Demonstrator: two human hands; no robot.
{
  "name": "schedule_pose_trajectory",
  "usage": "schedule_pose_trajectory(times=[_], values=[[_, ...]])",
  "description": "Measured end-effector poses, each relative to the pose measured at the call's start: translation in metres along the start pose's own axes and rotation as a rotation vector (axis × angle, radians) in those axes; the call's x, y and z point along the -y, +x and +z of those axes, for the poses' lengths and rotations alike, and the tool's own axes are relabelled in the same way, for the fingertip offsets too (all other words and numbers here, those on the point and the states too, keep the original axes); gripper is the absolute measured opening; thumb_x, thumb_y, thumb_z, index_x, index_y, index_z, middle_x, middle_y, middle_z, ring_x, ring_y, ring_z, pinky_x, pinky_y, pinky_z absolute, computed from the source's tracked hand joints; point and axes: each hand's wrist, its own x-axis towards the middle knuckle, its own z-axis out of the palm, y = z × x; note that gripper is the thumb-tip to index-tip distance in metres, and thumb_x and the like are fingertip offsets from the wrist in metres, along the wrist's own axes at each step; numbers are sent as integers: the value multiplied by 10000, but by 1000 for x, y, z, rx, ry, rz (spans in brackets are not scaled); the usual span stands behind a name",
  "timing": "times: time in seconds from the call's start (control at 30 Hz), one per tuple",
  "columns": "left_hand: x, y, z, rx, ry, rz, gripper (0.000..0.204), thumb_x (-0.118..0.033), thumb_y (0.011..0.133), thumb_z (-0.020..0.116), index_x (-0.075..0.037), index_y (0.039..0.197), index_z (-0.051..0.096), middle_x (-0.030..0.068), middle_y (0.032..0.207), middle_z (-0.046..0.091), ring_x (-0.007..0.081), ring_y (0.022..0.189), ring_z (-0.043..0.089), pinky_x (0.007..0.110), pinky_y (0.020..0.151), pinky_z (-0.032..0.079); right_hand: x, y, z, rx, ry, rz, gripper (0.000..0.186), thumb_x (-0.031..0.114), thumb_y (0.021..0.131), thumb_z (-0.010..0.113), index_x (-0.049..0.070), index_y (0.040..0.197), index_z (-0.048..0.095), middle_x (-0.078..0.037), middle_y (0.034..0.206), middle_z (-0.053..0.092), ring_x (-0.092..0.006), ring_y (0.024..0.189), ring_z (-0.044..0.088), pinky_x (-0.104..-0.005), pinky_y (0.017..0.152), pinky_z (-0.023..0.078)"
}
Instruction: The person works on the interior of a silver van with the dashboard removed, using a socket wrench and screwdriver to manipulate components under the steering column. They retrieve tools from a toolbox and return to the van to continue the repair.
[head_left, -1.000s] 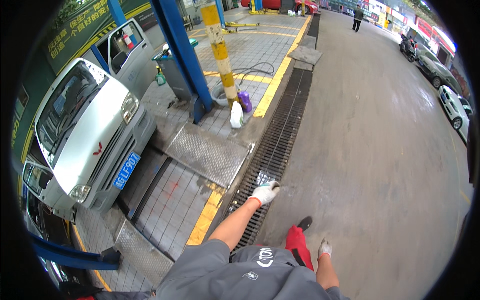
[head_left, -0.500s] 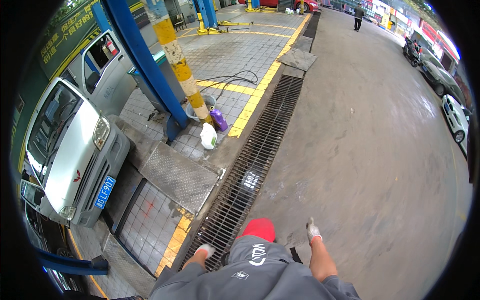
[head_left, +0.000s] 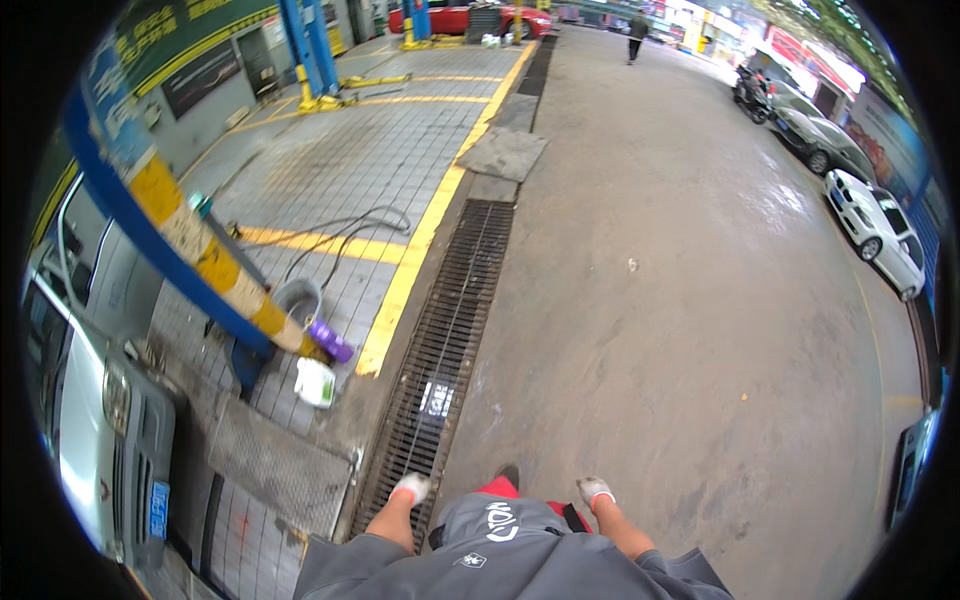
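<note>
My left hand (head_left: pixel 411 487), in a whitish work glove, hangs over the dark drain grate (head_left: pixel 455 300). Its fingers are too small and smeared to read, and I see nothing held in it. My right hand (head_left: pixel 595 490), gloved in pale grey-white, hangs above the concrete to the right of my body. A finger or thumb stands a little apart from the rest, and nothing shows in it. Neither hand touches anything that I can make out. A dark shoe tip and red trousers show between the hands, below my grey top.
To the left are a silver van (head_left: pixel 95 410), a metal ramp plate (head_left: pixel 275 460), a yellow-white post (head_left: pixel 215 265), a white jug (head_left: pixel 315 382), a purple bottle (head_left: pixel 330 341) and a grey bucket (head_left: pixel 298 297). Parked cars (head_left: pixel 877 232) line the right. A person (head_left: pixel 637 38) walks far ahead.
The view has swung to the right and forward, so the van and post sit farther left. My left hand has swung forward, while my right hand has come back closer to my body.
</note>
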Motion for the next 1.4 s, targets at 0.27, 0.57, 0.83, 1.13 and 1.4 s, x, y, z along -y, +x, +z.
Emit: schedule_pose_trajectory(times=[0.27, 0.57, 0.83, 1.13, 1.4], values=[[-435, 218, -335, -436, -317, 548, 451, -426, 1105, 634, -96, 1387, 754, 188, 1357, 791, 371, 1314, 729, 446, 1109, 563, 110, 219, -191, -288, 355, 200, 607, 449, 1090, 588, -12, 1459, 728, -304, 1487, 708, -450, 1444, 650, -492, 1209, 516], [-509, 339, -396, -181, -262, 218, 666, -502, 1082, 587, -57, 1574, 651, 267, 1530, 697, 397, 1485, 630, 448, 1245, 483, 316, 537, -395, 127, -100, 8, 649, 492, 1082, 552, -2, 1464, 727, -280, 1572, 649, -444, 1518, 584, -504, 1255, 482], [-364, 353, -358, -82, -343, -702, 460, -368, 1058, 630, -44, 1323, 820, 229, 1387, 770, 427, 1296, 736, 510, 1041, 608, 566, 734, -497, 278, 278, -95, 369, 350, 1041, 582, 24, 987, 745, -122, 871, 680, -272, 824, 582, -476, 777, 492], [-505, 659, -569, -83, -245, -400, 349, -209, 1039, 622, -56, 1250, 853, 218, 1312, 815, 402, 1233, 780, 503, 1017, 631, 763, 1047, -576, 338, -542, -560, 455, 380, 1057, 573, 18, 1236, 784, -278, 1235, 797, -456, 1120, 752, -512, 1005, 572], [-825, 1013, -1128, -557, -607, 100, 540, -442, 1102, 526, -69, 1464, 674, 257, 1413, 750, 442, 1347, 702, 500, 1144, 548, 1001, 1247, -733, 38, 357, -252, 255, 322, 1040, 642, 95, 967, 733, -70, 782, 653, -197, 648, 565, -429, 596, 443]])
